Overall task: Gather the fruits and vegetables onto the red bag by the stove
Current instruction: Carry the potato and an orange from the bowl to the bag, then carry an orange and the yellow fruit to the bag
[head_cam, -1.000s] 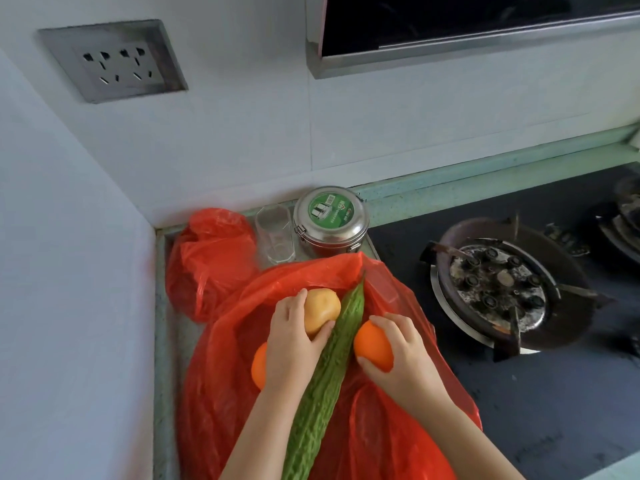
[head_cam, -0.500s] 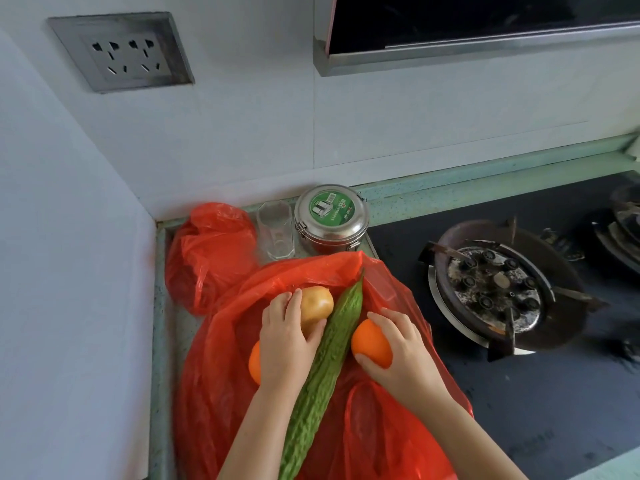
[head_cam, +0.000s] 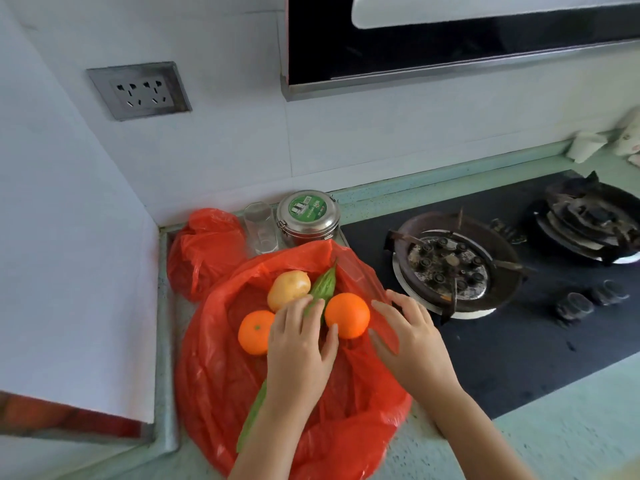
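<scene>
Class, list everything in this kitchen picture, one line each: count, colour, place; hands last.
red bag: one, red, on the counter beside the stove
crumpled bag: one, red, back corner
bitter gourd: one, green, on the red bag
oranges: two, orange, flanking the bitter gourd
potato: one, yellow-brown, on the red bag
glass: one, clear, behind the red bag
tin: one, silver, beside the glass
burners: two, dark, on the stove
wall socket: one, grey, upper-left wall
range hood: one, black, above the stove
left hand: one, resting on the bitter gourd
right hand: one, open, at the red bag's right edge
</scene>
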The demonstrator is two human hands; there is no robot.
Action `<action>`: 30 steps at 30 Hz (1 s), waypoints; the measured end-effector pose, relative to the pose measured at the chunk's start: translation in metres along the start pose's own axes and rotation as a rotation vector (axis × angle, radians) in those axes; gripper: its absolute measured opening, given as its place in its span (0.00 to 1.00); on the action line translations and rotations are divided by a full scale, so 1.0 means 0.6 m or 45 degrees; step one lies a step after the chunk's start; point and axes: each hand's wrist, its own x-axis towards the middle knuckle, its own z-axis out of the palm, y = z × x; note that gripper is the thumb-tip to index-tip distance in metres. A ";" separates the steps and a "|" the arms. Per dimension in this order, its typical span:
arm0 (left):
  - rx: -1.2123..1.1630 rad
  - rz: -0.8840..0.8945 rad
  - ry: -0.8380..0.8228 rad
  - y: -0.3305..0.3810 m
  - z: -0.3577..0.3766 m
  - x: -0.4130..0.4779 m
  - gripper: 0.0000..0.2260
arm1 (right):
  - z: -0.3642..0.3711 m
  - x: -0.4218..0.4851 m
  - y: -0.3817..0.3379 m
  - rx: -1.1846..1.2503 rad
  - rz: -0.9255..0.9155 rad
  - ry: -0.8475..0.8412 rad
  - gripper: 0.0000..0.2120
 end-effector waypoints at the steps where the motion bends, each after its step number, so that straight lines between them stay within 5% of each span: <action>1: -0.005 0.034 -0.008 0.014 -0.005 -0.005 0.15 | -0.013 -0.010 0.002 -0.027 -0.002 0.028 0.19; 30: -0.406 0.795 -0.246 0.491 -0.031 -0.176 0.17 | -0.381 -0.460 0.109 -0.430 0.547 0.775 0.16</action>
